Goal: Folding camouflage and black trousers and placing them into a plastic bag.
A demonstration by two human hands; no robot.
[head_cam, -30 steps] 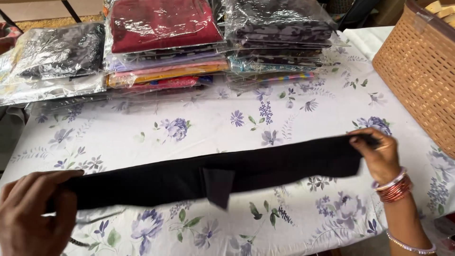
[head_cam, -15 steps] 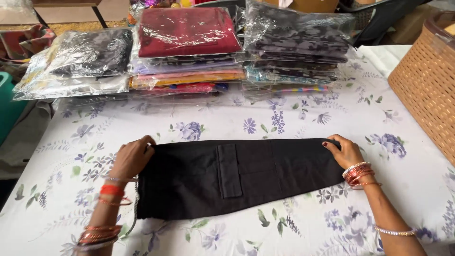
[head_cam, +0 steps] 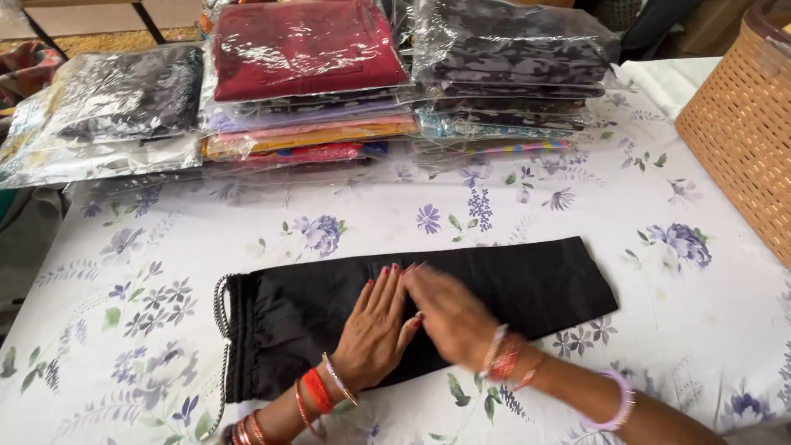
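Flat on a floral tablecloth, both open-fingered hands, left hand and right hand, press a folded black garment, likely soft, light and limp, best gripped at its edges.

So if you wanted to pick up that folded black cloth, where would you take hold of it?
Probably by the gathered band end of the black cloth, coming in from the left. That end is bunched and thicker, with a cord along its edge, and it lies bare. The left hand and right hand press flat on the middle, so a grip there is blocked.
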